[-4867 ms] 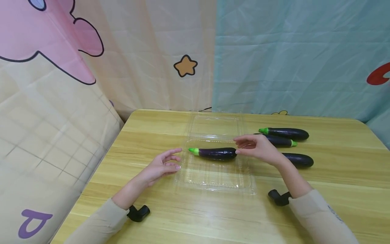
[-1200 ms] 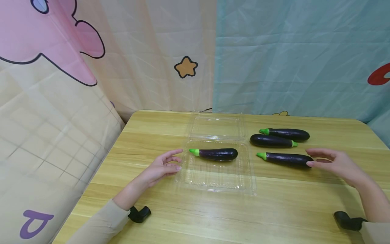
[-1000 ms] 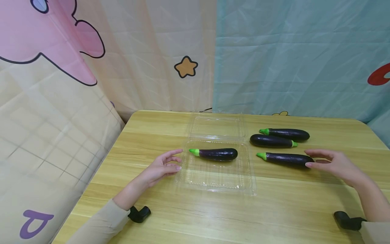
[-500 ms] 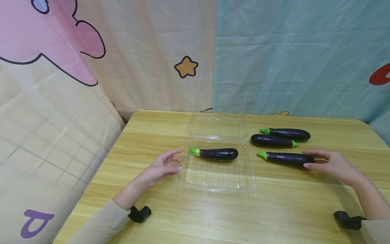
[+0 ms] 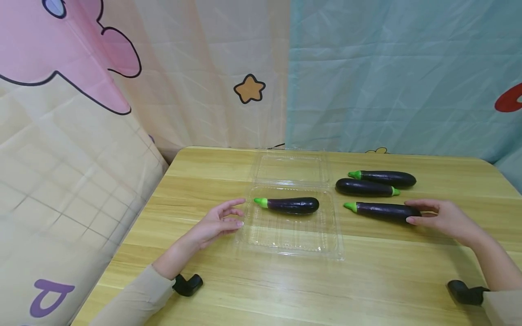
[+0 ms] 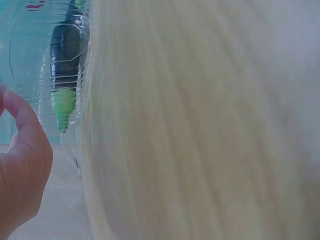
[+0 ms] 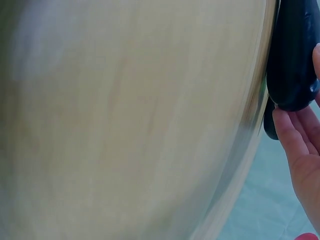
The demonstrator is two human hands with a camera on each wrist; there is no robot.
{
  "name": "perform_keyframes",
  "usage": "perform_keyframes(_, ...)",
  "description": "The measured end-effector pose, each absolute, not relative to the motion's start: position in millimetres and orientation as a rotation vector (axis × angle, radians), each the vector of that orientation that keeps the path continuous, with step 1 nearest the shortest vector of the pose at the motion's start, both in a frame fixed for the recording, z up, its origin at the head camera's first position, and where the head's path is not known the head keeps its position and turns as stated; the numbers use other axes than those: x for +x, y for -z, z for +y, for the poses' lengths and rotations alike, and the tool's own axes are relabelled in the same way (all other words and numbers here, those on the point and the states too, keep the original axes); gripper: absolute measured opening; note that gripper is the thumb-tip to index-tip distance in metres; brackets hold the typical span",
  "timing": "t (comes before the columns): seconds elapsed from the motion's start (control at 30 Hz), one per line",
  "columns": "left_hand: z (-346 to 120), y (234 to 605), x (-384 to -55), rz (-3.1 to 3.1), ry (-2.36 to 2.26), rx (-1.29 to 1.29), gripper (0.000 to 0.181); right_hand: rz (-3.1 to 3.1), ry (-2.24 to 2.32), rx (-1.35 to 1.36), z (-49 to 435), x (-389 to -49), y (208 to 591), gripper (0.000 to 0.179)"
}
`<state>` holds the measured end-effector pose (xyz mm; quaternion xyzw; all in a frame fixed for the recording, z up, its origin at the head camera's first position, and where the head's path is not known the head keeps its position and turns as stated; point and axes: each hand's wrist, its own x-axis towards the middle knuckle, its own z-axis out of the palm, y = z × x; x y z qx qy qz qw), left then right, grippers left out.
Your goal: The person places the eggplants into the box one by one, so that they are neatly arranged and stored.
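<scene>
My right hand (image 5: 442,220) pinches the round end of the nearest eggplant (image 5: 379,210) on the right, between thumb and fingers. That eggplant lies on the table, its green stem pointing left. In the right wrist view, fingers (image 7: 295,132) lie against its dark end (image 7: 292,75). My left hand (image 5: 216,224) holds nothing, its fingers loosely bent beside the left rim of a clear plastic clamshell container (image 5: 285,249). One eggplant (image 5: 291,205) lies crosswise in the container's base, stem to the left; the left wrist view shows its green stem (image 6: 63,107) through the clear wall.
Two more eggplants (image 5: 363,187) lie side by side at the back right, stems pointing opposite ways. The container's lid (image 5: 290,168) is folded back towards the table's far edge. A printed curtain (image 5: 350,81) hangs behind the wooden table (image 5: 367,280).
My right hand has left the eggplant in the container, moved right to the nearest loose one and slid its fingers further around the round end. The left hand has stayed by the container.
</scene>
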<state>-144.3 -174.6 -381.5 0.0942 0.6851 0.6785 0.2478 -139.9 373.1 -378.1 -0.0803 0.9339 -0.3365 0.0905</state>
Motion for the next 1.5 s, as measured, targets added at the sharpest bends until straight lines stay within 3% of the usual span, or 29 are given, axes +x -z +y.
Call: perform_keyframes(1.5,-175,381,-145,1.856,-1.861,0.227,0.068,2.858,1.023,-0.253,365,-129,360,0.053)
